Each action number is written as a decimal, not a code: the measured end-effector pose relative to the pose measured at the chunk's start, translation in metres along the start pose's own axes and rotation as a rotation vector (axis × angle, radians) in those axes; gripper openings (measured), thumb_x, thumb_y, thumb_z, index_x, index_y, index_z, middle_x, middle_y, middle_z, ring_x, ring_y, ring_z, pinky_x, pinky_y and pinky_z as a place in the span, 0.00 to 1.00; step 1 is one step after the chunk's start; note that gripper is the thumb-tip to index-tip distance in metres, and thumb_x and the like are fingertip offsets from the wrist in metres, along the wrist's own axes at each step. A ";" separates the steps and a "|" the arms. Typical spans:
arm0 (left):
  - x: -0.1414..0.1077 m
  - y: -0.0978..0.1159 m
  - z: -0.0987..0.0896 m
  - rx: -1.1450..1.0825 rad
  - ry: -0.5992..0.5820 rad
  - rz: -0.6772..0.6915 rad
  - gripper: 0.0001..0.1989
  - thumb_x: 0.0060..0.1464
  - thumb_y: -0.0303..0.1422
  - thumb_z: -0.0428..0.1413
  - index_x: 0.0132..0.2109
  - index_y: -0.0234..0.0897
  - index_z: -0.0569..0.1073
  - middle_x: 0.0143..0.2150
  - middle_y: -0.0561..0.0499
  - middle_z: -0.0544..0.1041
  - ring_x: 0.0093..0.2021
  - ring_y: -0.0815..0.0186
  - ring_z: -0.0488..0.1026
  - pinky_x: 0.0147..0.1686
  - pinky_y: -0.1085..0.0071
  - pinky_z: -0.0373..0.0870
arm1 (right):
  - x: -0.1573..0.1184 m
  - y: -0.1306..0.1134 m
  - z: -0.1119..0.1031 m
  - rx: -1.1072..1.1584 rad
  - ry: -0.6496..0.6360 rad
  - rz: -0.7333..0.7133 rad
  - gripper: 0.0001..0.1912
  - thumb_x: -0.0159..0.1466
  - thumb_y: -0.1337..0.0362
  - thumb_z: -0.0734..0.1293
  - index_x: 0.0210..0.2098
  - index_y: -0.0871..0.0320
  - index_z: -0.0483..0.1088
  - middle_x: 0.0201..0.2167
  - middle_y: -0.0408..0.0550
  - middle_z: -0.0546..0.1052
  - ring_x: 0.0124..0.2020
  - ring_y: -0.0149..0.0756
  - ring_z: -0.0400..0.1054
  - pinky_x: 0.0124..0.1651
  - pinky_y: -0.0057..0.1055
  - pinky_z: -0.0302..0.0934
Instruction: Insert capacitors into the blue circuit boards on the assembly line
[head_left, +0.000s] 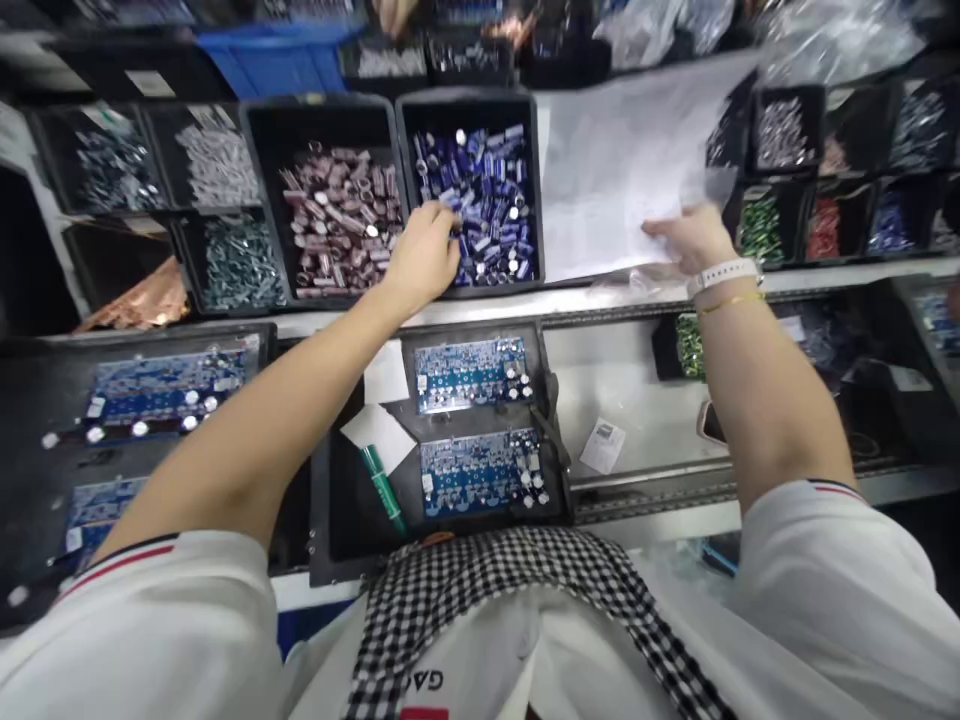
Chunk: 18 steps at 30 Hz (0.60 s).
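Observation:
My left hand (427,250) reaches over the wall between two black bins, its fingers curled at the edge of the blue capacitors (487,205). What sits between those fingertips is hidden. On its left side lie the brown capacitors (345,215). My right hand (694,240), with a white band at the wrist, is at the lower right of a large white sheet (615,170). One finger points left across the sheet, and a bit of clear plastic (709,187) shows beside the hand. Motion blurs this hand, so its grip is unclear.
Below my hands, a black tray (480,525) holds two blue circuit boards (484,470), paper pieces (379,435) and a green marker (384,490). More boards (169,385) lie at left. Small-part bins (787,135) line the right; a blue bin (277,60) stands behind.

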<state>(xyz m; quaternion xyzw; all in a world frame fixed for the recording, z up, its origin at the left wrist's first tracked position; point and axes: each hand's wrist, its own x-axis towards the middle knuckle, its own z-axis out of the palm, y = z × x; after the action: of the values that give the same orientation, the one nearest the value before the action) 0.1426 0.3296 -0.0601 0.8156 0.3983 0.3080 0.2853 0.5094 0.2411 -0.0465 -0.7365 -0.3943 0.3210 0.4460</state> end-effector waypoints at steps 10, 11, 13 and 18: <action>-0.127 0.082 -0.015 0.350 -0.615 0.267 0.15 0.64 0.33 0.49 0.52 0.29 0.73 0.51 0.39 0.73 0.52 0.52 0.70 0.54 0.56 0.66 | -0.204 -0.029 0.072 -0.704 -0.634 -0.943 0.21 0.65 0.66 0.66 0.58 0.53 0.65 0.62 0.54 0.64 0.60 0.46 0.62 0.60 0.49 0.62; -0.140 0.082 -0.015 0.387 -0.657 0.301 0.16 0.65 0.34 0.49 0.51 0.28 0.74 0.51 0.39 0.74 0.52 0.53 0.70 0.54 0.56 0.66 | -0.214 -0.023 0.081 -0.736 -0.703 -0.984 0.20 0.66 0.67 0.65 0.57 0.53 0.65 0.63 0.53 0.63 0.60 0.47 0.63 0.59 0.50 0.64; -0.159 0.078 -0.013 0.433 -0.688 0.327 0.18 0.66 0.37 0.49 0.51 0.28 0.74 0.52 0.39 0.74 0.52 0.53 0.70 0.55 0.57 0.65 | -0.221 -0.013 0.094 -0.801 -0.711 -1.028 0.16 0.67 0.68 0.62 0.55 0.55 0.67 0.63 0.56 0.64 0.58 0.48 0.64 0.57 0.51 0.65; -0.165 0.066 -0.012 0.411 -0.709 0.330 0.21 0.65 0.41 0.49 0.53 0.30 0.75 0.55 0.38 0.71 0.54 0.53 0.68 0.56 0.58 0.63 | -0.211 -0.013 0.107 -0.816 -0.725 -1.038 0.11 0.69 0.68 0.59 0.47 0.62 0.70 0.54 0.58 0.70 0.53 0.44 0.67 0.55 0.47 0.67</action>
<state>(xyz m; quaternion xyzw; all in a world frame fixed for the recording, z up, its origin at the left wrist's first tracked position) 0.0834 0.1617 -0.0512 0.9633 0.1930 -0.0352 0.1831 0.3155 0.1053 -0.0519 -0.4111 -0.9006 0.1205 0.0738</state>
